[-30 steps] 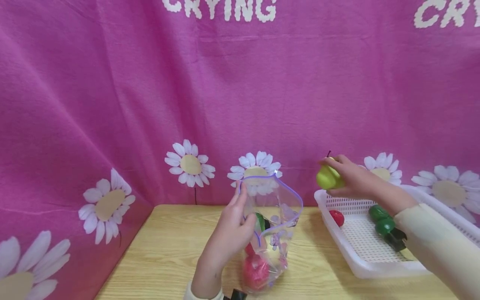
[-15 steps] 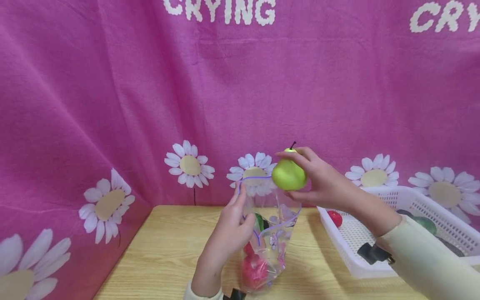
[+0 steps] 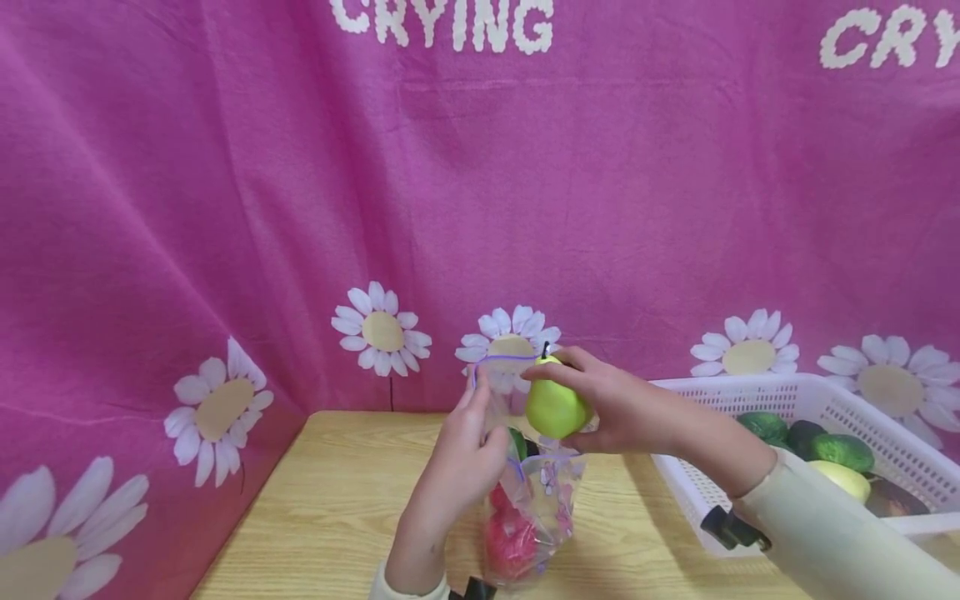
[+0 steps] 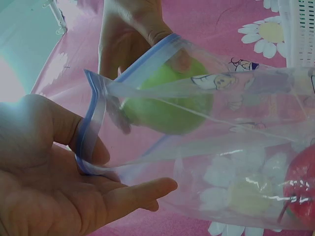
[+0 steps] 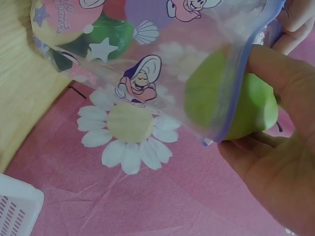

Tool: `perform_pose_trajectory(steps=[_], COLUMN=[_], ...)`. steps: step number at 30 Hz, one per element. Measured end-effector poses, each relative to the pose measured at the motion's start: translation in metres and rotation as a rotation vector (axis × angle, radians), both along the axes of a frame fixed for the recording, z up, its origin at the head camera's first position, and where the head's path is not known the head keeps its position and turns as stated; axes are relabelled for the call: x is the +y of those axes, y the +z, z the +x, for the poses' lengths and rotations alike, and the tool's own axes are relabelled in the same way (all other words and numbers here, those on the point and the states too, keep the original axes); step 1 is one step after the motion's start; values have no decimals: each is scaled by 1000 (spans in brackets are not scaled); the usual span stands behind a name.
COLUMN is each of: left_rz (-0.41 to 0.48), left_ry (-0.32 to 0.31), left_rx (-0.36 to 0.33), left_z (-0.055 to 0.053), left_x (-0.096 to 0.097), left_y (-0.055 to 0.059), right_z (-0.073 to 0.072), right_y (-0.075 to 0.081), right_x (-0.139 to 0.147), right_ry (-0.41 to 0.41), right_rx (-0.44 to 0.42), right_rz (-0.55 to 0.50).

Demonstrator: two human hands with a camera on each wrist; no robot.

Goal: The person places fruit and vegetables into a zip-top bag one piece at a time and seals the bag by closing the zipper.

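A clear zip bag with a purple-blue zip edge and cartoon print stands on the table, its mouth upward. My left hand holds the near-left side of that mouth, thumb on one side of the plastic, as the left wrist view shows. My right hand grips a yellow-green pear with a dark stem. The lower part of the pear is within the bag's mouth; its stem end stays above the rim. Red fruit and something green lie inside the bag, partly hidden by print and folds.
To the right stands a white perforated basket. It contains green vegetables, a yellow fruit and dark produce. Behind the wooden table hangs a pink cloth with daisies; it also covers the left side.
My right hand has carried the pear leftward from over the basket, then lowered it into the bag's mouth. My left hand has kept its hold on the bag's edge.
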State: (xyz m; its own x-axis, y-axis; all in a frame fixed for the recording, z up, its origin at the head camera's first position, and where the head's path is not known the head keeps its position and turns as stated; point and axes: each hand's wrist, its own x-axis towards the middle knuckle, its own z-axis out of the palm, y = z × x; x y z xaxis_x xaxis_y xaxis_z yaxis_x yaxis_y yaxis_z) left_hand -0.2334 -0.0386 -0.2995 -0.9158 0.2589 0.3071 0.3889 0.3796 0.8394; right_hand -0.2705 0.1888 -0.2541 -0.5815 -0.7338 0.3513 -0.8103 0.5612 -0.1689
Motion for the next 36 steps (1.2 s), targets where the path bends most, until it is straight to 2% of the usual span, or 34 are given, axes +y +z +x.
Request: perform_pose_trajectory(steps=[4, 12, 17, 21, 25, 27, 29, 32, 36], left_rz=[3, 17, 28, 29, 37, 42, 46, 42, 42], left_ry=[13, -7, -10, -2, 2, -1, -2, 11, 40], left_rx=[0, 48, 41, 28, 14, 8, -5, 6, 26], left_z=[1, 1, 2, 2, 2, 2, 2, 1, 0], left_x=[3, 5, 4, 4, 5, 5, 5, 4, 1], left_y=[1, 0, 0, 1, 1, 1, 1, 1, 1], right_z=[2, 3, 6, 9, 15, 17, 19, 20, 17], right_y=[-1, -5, -7, -8, -15, -19, -22, -24, -24], right_x=[2, 3, 5, 6, 6, 5, 4, 2, 2], right_ry=[13, 23, 17, 28, 105, 147, 170, 153, 116], right_rx=[-13, 61, 75, 16, -64, -42, 19, 91, 102], right_rz=[22, 91, 124, 117, 99, 96, 86, 63, 22])
